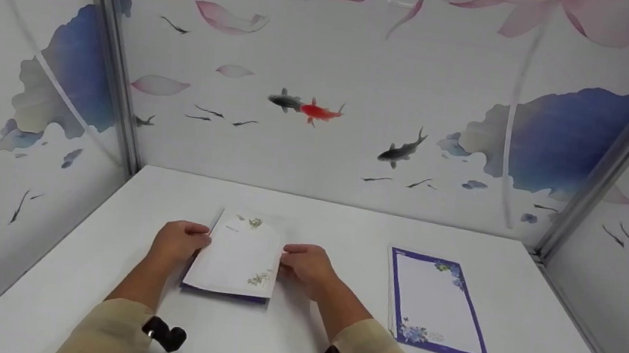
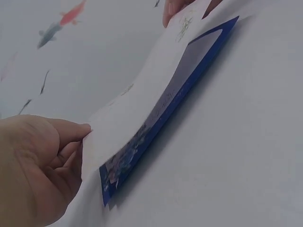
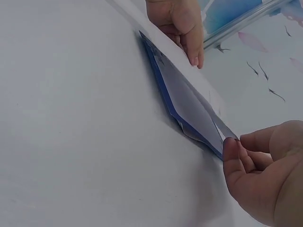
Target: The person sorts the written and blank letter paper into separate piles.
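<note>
A white paper sheet (image 1: 235, 258) with small printed flowers in two corners is held up by its sides, bowed in the left wrist view. My left hand (image 1: 175, 241) pinches its left edge between thumb and fingers. At the opposite edge my right hand (image 1: 309, 270) pinches the sheet, its fingertips also right at the side of the blue-bordered sheet below. That blue-bordered sheet (image 2: 215, 45), printed with flowers, lies under the white paper and is mostly hidden in the head view. A gap shows between the two in both wrist views.
Another blue-bordered floral sheet (image 1: 438, 302) lies to the right on the white table (image 1: 345, 219), with a layered left edge. Upright panels (image 1: 330, 52) printed with fish and petals enclose the table at the back and both sides.
</note>
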A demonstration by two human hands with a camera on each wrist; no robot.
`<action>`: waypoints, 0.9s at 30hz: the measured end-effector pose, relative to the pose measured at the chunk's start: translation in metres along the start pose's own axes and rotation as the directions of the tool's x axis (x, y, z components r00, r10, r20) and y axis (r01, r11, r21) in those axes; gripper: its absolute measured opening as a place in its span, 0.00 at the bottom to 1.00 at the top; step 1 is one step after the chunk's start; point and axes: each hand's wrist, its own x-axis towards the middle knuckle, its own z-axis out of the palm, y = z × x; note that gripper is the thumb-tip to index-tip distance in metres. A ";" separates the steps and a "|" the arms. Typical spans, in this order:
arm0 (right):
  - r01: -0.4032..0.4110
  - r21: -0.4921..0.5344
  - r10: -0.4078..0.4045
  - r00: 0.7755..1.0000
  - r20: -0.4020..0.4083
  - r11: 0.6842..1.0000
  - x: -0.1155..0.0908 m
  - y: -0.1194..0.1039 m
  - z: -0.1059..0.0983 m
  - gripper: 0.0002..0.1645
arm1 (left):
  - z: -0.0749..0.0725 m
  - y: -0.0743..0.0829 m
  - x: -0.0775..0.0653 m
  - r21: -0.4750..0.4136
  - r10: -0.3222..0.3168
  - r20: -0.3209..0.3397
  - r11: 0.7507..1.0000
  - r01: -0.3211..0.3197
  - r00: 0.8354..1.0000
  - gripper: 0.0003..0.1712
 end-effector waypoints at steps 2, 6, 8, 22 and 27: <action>-0.012 -0.017 0.012 1.000 0.004 1.000 0.001 -0.001 0.001 0.20 | -0.001 -0.004 0.002 0.023 -0.002 -0.005 1.000 0.002 1.000 0.21; -0.010 -0.029 0.010 1.000 0.014 1.000 0.001 -0.001 0.001 0.18 | 0.000 -0.011 0.004 0.062 -0.004 -0.020 0.998 0.005 1.000 0.22; -0.013 -0.028 0.013 1.000 0.015 1.000 0.001 0.000 0.000 0.17 | 0.000 -0.013 0.004 0.074 -0.001 -0.031 0.997 0.004 1.000 0.22; 0.044 0.040 -0.045 0.998 0.034 0.998 0.003 0.008 -0.045 0.26 | 0.025 0.021 0.000 -0.071 -0.008 -0.023 0.997 0.006 1.000 0.29; 0.069 0.078 -0.072 0.997 0.035 0.995 -0.001 0.008 -0.076 0.30 | 0.049 0.033 -0.001 -0.121 0.028 0.015 0.992 -0.026 0.999 0.29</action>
